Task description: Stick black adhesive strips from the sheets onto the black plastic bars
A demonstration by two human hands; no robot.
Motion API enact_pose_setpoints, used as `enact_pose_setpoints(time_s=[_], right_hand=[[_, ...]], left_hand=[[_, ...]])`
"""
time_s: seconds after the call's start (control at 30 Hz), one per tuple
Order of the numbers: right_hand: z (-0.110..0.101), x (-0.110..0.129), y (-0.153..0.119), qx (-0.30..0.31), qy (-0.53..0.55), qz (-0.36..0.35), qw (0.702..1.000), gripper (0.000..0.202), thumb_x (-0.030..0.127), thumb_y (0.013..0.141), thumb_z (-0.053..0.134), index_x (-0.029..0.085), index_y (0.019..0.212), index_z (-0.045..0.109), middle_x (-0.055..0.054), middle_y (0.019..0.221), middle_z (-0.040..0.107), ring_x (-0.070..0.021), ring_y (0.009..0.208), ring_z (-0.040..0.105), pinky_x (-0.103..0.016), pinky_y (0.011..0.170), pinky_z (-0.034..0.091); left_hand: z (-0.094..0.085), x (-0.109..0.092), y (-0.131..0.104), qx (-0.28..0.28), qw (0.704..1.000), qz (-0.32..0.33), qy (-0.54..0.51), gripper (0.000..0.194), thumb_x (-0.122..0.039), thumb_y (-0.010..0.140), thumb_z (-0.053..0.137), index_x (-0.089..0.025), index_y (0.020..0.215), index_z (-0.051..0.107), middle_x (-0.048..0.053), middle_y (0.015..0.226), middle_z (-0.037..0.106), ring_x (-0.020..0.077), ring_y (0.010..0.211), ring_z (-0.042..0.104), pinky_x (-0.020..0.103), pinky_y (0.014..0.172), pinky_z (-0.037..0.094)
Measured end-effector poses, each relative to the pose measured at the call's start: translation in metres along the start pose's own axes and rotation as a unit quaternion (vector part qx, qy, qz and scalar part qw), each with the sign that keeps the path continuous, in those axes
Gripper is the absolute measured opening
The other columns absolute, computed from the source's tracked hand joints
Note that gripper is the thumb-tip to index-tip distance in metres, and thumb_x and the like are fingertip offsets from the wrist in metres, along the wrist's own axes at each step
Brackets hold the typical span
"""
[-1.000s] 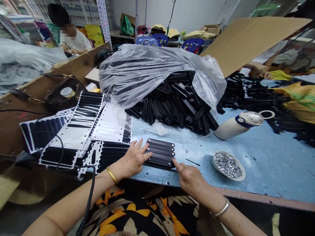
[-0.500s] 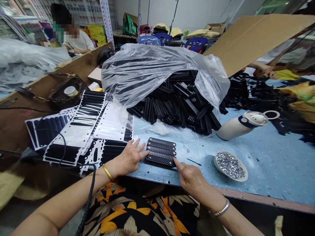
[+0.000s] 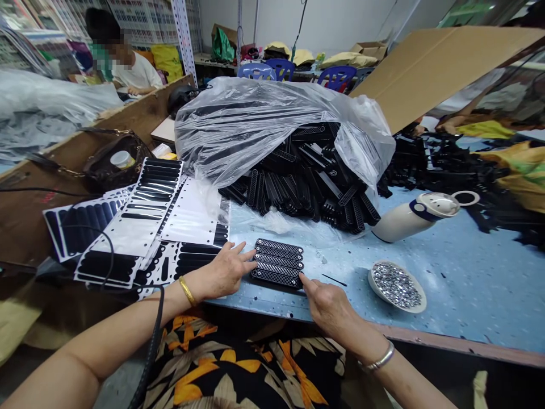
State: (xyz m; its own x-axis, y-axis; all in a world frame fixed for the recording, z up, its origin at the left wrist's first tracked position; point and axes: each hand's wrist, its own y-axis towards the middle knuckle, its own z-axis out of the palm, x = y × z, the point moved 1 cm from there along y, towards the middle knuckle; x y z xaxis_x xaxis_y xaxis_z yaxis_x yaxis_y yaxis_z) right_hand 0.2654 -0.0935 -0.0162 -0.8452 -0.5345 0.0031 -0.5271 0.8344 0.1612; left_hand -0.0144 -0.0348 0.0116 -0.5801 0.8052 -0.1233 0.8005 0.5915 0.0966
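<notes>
Several black textured strips [image 3: 278, 262] lie side by side in a flat block near the table's front edge, with small shiny round pieces at their ends. My left hand [image 3: 225, 271] is open, fingers spread, with fingertips against the block's left side. At the lower right corner, my right hand [image 3: 327, 301] touches the strips with its index fingertip. Its other fingers are curled, and whatever they may hold is hidden. To the right are a thin black stick [image 3: 334, 280] and a white bowl [image 3: 421, 307] filled with small shiny metal pieces [image 3: 394, 284].
Behind the strips, clear plastic sheeting [image 3: 238, 108] partly covers a heap of black parts [image 3: 289, 187]. Sheets with black strips [image 3: 149, 199] overlap at left. A bottle [image 3: 409, 218] leans at right, before a cardboard flap [image 3: 430, 68]. Another person [image 3: 136, 74] sits at back left.
Both my hands keep almost the same place at the strips. At the back right, another person's hand has shifted left above the black parts. The view has moved slightly.
</notes>
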Motion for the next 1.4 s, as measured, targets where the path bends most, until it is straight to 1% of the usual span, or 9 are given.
enact_pose_setpoints(time_s=[0.1, 0.2, 0.27, 0.33, 0.57, 0.83, 1.2, 1.27, 1.4], right_hand=[[-0.005, 0.005, -0.002, -0.047, 0.031, 0.003, 0.998, 0.041, 0.005, 0.092, 0.033, 0.005, 0.123, 0.06, -0.005, 0.063, 0.063, -0.0153, 0.052, 0.056, -0.027, 0.053, 0.042], [-0.009, 0.014, -0.007, -0.071, 0.043, -0.007, 0.997, 0.043, 0.004, 0.092, 0.034, 0.006, 0.13, 0.054, -0.004, 0.066, 0.062, -0.0142, 0.054, 0.053, -0.027, 0.056, 0.042], [-0.01, 0.02, -0.011, -0.066, 0.033, -0.012, 0.997, 0.047, 0.002, 0.09, 0.036, 0.007, 0.133, 0.052, -0.003, 0.067, 0.06, -0.0138, 0.055, 0.051, -0.027, 0.056, 0.04], [-0.01, 0.023, -0.013, -0.053, 0.017, -0.016, 0.998, 0.05, 0.0, 0.087, 0.037, 0.007, 0.134, 0.052, -0.003, 0.066, 0.059, -0.0136, 0.055, 0.05, -0.027, 0.055, 0.039], [-0.011, 0.027, -0.014, -0.007, -0.03, -0.019, 0.999, 0.061, -0.005, 0.076, 0.038, 0.005, 0.134, 0.053, -0.004, 0.07, 0.061, -0.0147, 0.057, 0.052, -0.029, 0.059, 0.039], [-0.003, 0.017, -0.028, -0.007, -0.041, 0.013, 0.999, 0.063, -0.006, 0.073, 0.039, 0.01, 0.131, 0.058, -0.003, 0.066, 0.062, -0.0139, 0.054, 0.052, -0.027, 0.057, 0.038], [-0.007, 0.013, -0.029, 0.001, 0.115, 0.053, 0.992, 0.048, 0.009, 0.093, 0.031, 0.006, 0.136, 0.053, 0.003, 0.049, 0.054, -0.0103, 0.04, 0.043, -0.021, 0.047, 0.036], [-0.008, 0.013, -0.027, 0.016, 0.099, 0.049, 0.994, 0.05, 0.006, 0.09, 0.03, 0.006, 0.134, 0.054, 0.001, 0.052, 0.058, -0.0108, 0.042, 0.045, -0.021, 0.047, 0.037], [-0.01, 0.018, -0.023, 0.043, -0.015, -0.015, 0.999, 0.066, -0.005, 0.071, 0.033, 0.0, 0.134, 0.052, -0.003, 0.054, 0.059, -0.0137, 0.046, 0.047, -0.023, 0.048, 0.036]], left_hand=[[0.008, -0.003, -0.008, -0.073, 0.997, -0.023, -0.001, 0.052, -0.001, 0.072, 0.05, -0.015, 0.121, 0.059, 0.014, 0.131, 0.059, 0.0343, 0.124, 0.052, 0.049, 0.094, 0.043], [0.015, -0.014, -0.019, -0.144, 0.989, -0.035, -0.006, 0.048, -0.004, 0.075, 0.049, -0.014, 0.121, 0.06, 0.013, 0.097, 0.068, 0.028, 0.094, 0.063, 0.043, 0.08, 0.048], [0.019, -0.022, -0.024, -0.17, 0.984, -0.039, -0.016, 0.045, -0.004, 0.077, 0.048, -0.013, 0.12, 0.06, 0.007, 0.076, 0.063, 0.0228, 0.072, 0.06, 0.039, 0.069, 0.047], [0.024, -0.027, -0.027, -0.182, 0.982, -0.038, -0.03, 0.045, -0.004, 0.078, 0.046, -0.011, 0.121, 0.058, 0.004, 0.069, 0.06, 0.0196, 0.062, 0.056, 0.036, 0.064, 0.046], [0.036, -0.029, -0.025, -0.129, 0.991, -0.034, -0.021, 0.055, -0.001, 0.076, 0.043, -0.011, 0.13, 0.051, 0.003, 0.07, 0.06, 0.0193, 0.06, 0.056, 0.034, 0.061, 0.047], [0.035, -0.029, -0.024, -0.065, 0.997, -0.034, 0.009, 0.059, -0.001, 0.076, 0.047, -0.012, 0.134, 0.048, 0.003, 0.075, 0.061, 0.0197, 0.066, 0.057, 0.036, 0.068, 0.049], [0.03, -0.029, -0.023, -0.049, 0.999, -0.019, 0.016, 0.057, -0.001, 0.077, 0.045, -0.01, 0.133, 0.048, 0.004, 0.075, 0.061, 0.0199, 0.065, 0.058, 0.036, 0.067, 0.049], [0.029, -0.029, -0.023, -0.045, 0.999, -0.015, 0.018, 0.058, -0.001, 0.077, 0.045, -0.01, 0.133, 0.047, 0.004, 0.075, 0.061, 0.02, 0.065, 0.058, 0.037, 0.067, 0.049], [0.028, -0.03, -0.023, -0.045, 0.999, -0.008, 0.023, 0.057, 0.0, 0.076, 0.044, -0.007, 0.133, 0.047, 0.004, 0.075, 0.062, 0.02, 0.065, 0.058, 0.037, 0.068, 0.049]])
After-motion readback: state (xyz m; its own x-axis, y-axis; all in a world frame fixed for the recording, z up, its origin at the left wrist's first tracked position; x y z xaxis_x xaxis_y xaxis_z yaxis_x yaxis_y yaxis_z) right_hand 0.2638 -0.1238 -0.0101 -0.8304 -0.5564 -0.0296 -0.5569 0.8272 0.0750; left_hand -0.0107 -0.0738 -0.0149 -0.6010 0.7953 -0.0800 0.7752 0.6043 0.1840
